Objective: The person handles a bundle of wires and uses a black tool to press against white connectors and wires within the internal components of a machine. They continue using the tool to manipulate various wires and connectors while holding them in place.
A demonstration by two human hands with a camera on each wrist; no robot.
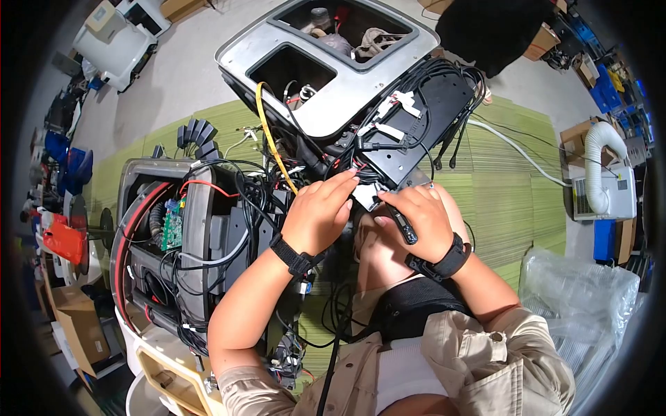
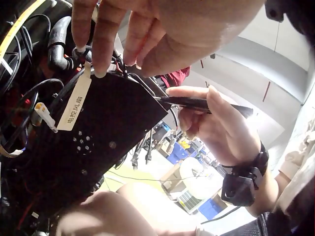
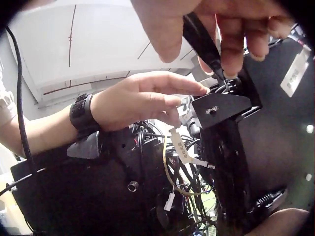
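Note:
My right hand [image 1: 429, 220] grips a slim black hand tool [image 1: 402, 225] with a thin metal tip. In the right wrist view the tool [image 3: 201, 42] points down at thin wires [image 3: 227, 88] by the edge of a black metal housing [image 3: 219, 110]. My left hand [image 1: 316, 216] reaches in from the other side, fingers fairly straight, with fingertips at the cables along the housing's edge. In the left wrist view, a paper tag [image 2: 75, 104] with printed characters hangs beneath those fingers. A white connector [image 2: 45, 117] dangles beside the tag.
A silver-framed panel [image 1: 333, 104] with two openings stands ahead. To the left sits an opened machine shell [image 1: 198, 236] with a green circuit board [image 1: 173, 225] and loose cables. A yellow cable [image 1: 268, 132] runs between them. Clear plastic wrap [image 1: 579, 298] lies at the right.

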